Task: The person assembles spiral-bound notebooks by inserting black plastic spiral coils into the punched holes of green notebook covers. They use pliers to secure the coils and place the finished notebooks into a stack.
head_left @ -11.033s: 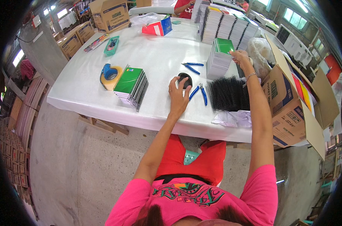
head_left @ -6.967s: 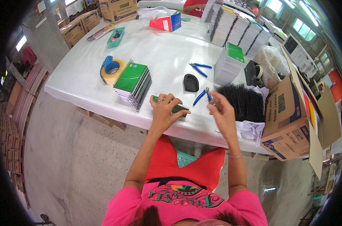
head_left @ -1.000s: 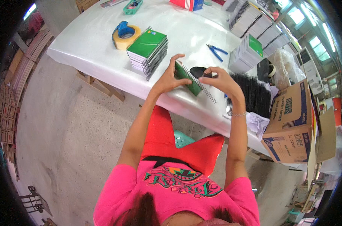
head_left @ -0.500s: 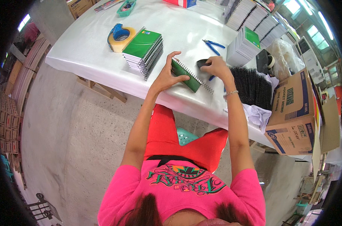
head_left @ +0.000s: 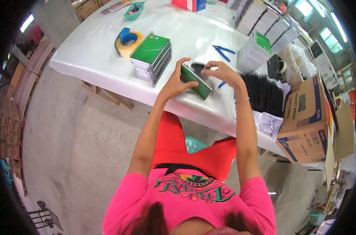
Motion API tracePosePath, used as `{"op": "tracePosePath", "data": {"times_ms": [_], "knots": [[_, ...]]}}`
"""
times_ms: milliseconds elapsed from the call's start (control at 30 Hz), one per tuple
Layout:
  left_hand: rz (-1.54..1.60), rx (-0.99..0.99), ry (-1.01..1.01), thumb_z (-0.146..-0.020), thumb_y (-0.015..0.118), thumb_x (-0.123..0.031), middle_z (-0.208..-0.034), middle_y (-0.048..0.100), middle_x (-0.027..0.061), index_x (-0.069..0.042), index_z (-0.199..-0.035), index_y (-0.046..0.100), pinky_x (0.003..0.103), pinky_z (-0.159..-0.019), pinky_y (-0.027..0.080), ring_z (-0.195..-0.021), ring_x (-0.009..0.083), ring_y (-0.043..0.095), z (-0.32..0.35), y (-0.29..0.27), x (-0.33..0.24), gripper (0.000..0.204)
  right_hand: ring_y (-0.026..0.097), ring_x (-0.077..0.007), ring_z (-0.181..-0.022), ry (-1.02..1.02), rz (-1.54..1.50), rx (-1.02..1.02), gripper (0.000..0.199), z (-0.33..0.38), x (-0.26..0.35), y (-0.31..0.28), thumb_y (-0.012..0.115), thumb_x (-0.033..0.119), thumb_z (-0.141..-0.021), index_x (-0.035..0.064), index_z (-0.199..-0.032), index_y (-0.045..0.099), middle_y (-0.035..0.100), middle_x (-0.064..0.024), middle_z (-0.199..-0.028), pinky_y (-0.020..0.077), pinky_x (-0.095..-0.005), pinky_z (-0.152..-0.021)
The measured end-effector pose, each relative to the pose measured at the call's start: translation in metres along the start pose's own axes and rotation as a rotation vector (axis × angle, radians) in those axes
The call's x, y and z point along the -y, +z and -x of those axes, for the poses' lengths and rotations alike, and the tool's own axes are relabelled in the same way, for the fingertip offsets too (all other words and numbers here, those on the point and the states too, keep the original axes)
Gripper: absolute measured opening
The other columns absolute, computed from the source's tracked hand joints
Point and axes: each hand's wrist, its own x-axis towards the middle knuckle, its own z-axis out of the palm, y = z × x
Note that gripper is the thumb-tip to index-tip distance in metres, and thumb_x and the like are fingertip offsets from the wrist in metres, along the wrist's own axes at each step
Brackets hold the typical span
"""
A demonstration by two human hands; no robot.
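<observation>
Hands meet at the middle of the frame over the near edge of the white counter (head_left: 95, 51), and between them sits a small green notebook (head_left: 197, 81) with a wire spiral along its upper right side. The left hand (head_left: 177, 80) clamps the notebook's lower left end, thumb and fingers spread around the cover, holding it tilted above the counter. The right hand (head_left: 222, 72) is pinched shut at the notebook's upper right end, at the spiral, with something small and pale between its fingertips; what it is cannot be told. A loose tail of wire sticks out from the notebook's lower right corner, just under the right hand.

Just to the left of the left hand lies a stack of green spiral notebooks (head_left: 151, 56), and further left a roll of tape in a blue dispenser (head_left: 126, 40). Blue-handled pliers (head_left: 224, 51) lie on the counter above the right hand. To the right of the right forearm is a heap of black wire spirals (head_left: 263, 93), and beyond it, at the right of the frame, an open cardboard box (head_left: 305, 117). Rows of unbound notebook stacks (head_left: 260, 27) stand in the upper right
</observation>
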Motion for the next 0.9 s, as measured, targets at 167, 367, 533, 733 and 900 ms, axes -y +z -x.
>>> {"op": "tracePosePath", "data": {"times_ms": [167, 367, 533, 733, 900], "knots": [[0.049, -0.266, 0.024, -0.087, 0.07, -0.008, -0.117, 0.051, 0.0142, -0.006, -0.134, 0.038, 0.036, -0.092, 0.043, -0.103, 0.0249, 0.054, 0.005, 0.015, 0.007, 0.057, 0.056, -0.0311, -0.114, -0.202, 0.139, -0.616, 0.047, 0.005, -0.04, 0.011, 0.076, 0.039, -0.082, 0.0069, -0.115, 0.065, 0.065, -0.0177, -0.115, 0.0417, -0.043, -0.097], [-0.075, -0.603, 0.075, -0.1, 0.049, -0.012, -0.127, 0.047, 0.0182, 0.001, -0.129, 0.041, 0.039, -0.104, 0.033, -0.119, 0.0296, 0.046, 0.02, 0.051, -0.001, 0.033, 0.041, -0.0435, -0.123, 0.382, 0.716, -0.839, 0.051, 0.046, -0.046, 0.082, 0.065, 0.046, -0.09, 0.0097, -0.124, 0.059, 0.049, -0.0283, -0.129, 0.0314, -0.0598, -0.099], [-0.054, -0.64, 0.058, -0.103, 0.05, -0.021, -0.122, 0.052, 0.0179, 0.003, -0.125, 0.047, 0.039, -0.1, 0.038, -0.114, 0.0274, 0.05, 0.021, 0.055, -0.009, 0.033, 0.041, -0.0424, -0.122, 0.179, 0.581, -0.717, 0.055, 0.07, -0.036, 0.099, 0.07, 0.043, -0.085, 0.0081, -0.125, 0.055, 0.049, -0.0265, -0.127, 0.0293, -0.0579, -0.099], [-0.026, -0.499, -0.081, -0.099, 0.06, -0.024, -0.095, 0.064, 0.0075, 0.0, -0.106, 0.065, 0.03, -0.082, 0.045, -0.088, 0.017, 0.058, 0.023, 0.035, -0.018, 0.026, 0.037, -0.0427, -0.125, 0.138, 0.604, -1.037, 0.064, 0.069, -0.049, 0.103, 0.071, 0.044, -0.084, 0.0085, -0.133, 0.048, 0.043, -0.0284, -0.131, 0.0284, -0.054, -0.099], [-0.082, -0.415, -0.025, -0.097, 0.064, -0.018, -0.1, 0.064, 0.0038, -0.003, -0.114, 0.066, 0.024, -0.075, 0.048, -0.087, 0.009, 0.058, 0.026, 0.019, -0.016, 0.023, 0.039, -0.0427, -0.122, 0.25, 0.644, -0.96, 0.066, 0.061, -0.045, 0.097, 0.072, 0.033, -0.081, 0.0072, -0.136, 0.045, 0.043, -0.03, -0.128, 0.0289, -0.0538, -0.1]]}}
